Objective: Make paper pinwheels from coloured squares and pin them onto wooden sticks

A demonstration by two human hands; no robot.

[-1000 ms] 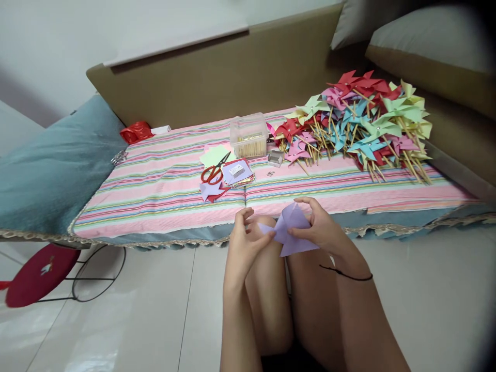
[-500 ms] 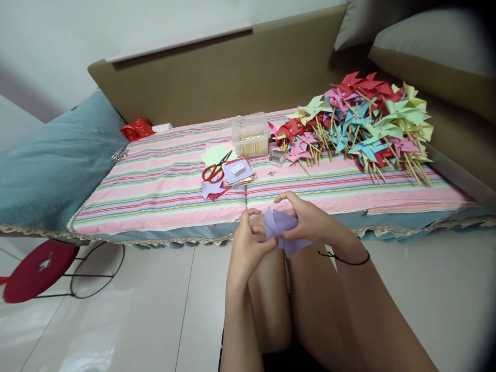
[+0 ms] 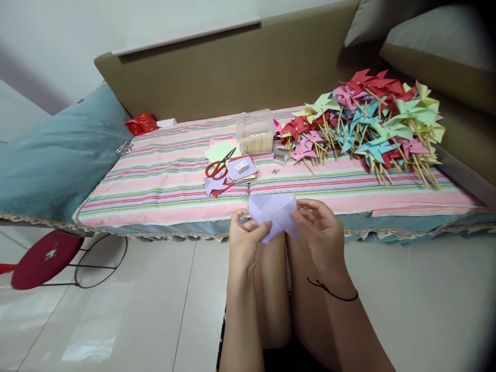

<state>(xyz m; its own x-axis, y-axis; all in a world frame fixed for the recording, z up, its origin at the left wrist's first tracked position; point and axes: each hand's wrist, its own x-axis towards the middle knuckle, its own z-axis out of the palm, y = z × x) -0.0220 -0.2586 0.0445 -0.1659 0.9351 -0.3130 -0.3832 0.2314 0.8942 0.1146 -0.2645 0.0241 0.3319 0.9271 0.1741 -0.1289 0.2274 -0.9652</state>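
1. Here, remotely, I see purple paper [image 3: 274, 211] spanning both grips.
2. My left hand [image 3: 245, 240] pinches it, thumb on top; it extends toward two o'clock.
3. My right hand [image 3: 323, 233] pinches its edge; it lies toward ten o'clock.

A red plastic bag [image 3: 141, 124] sits in the sofa's [image 3: 217, 77] far left corner, grey cushions [image 3: 445, 39] at its far right, a maroon stool [image 3: 46, 261] near the front left.

head-worn view, facing forward and down, near the hands [image 3: 244, 243]
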